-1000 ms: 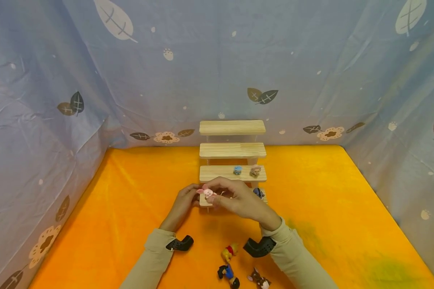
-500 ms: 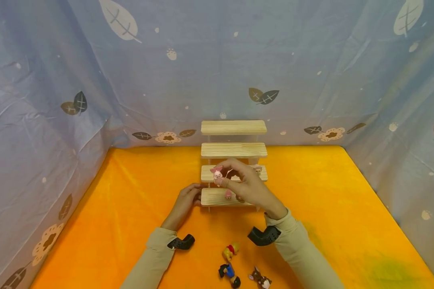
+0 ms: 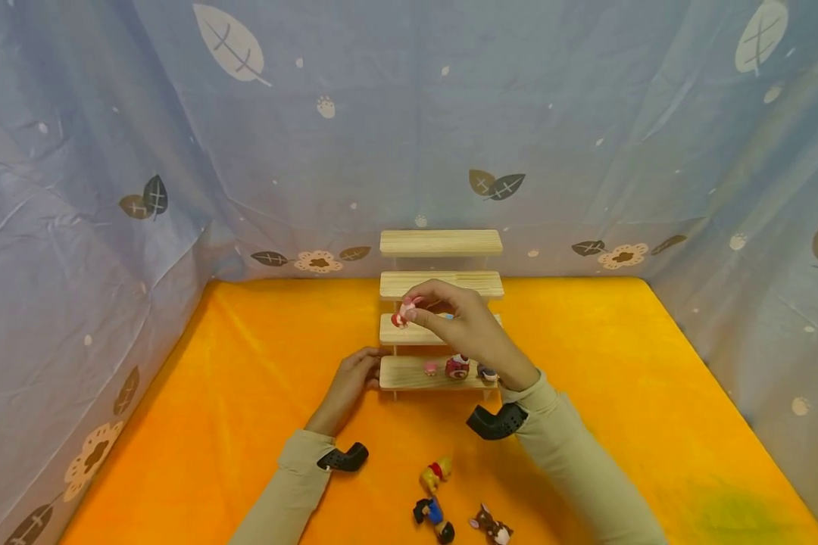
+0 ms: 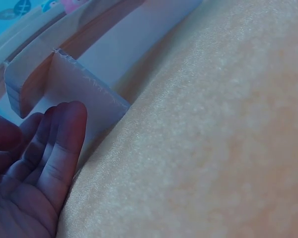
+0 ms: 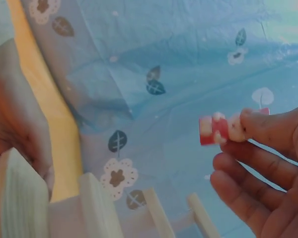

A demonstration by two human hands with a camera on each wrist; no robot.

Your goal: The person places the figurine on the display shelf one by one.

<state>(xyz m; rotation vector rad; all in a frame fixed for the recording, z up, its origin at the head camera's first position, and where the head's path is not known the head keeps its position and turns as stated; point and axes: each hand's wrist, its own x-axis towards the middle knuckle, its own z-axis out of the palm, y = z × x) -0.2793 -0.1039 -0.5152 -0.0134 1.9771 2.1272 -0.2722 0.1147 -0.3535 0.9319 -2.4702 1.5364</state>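
Note:
My right hand (image 3: 460,322) pinches a small pink-and-white figurine (image 5: 218,130) with red on its lower part, thumb and forefinger at its head end. In the head view it hangs over the left part of the second-lowest step of a wooden four-step display stand (image 3: 405,373); the right wrist view shows it sideways. My left hand (image 3: 346,382) lies at the left end of the lowest step, its fingers (image 4: 69,129) extended beside the stand's side support. On that step are a tiny pink figure (image 3: 430,369), a red one (image 3: 457,367) and a dark blue-grey one (image 3: 487,372).
Behind my right hand, a blue figure (image 3: 448,316) on the second-lowest step is mostly hidden. Lying on the orange cloth (image 3: 300,333) nearer me are a yellow bear figurine (image 3: 435,474), a blue-and-black figure (image 3: 434,519) and a brown one (image 3: 491,524). A leaf-patterned curtain (image 3: 409,136) surrounds the area.
My right hand has lifted the pink figurine from the lowest step up over the second-lowest one and turned it, uncovering the figures on the lowest step. My left hand stays at the stand's left end.

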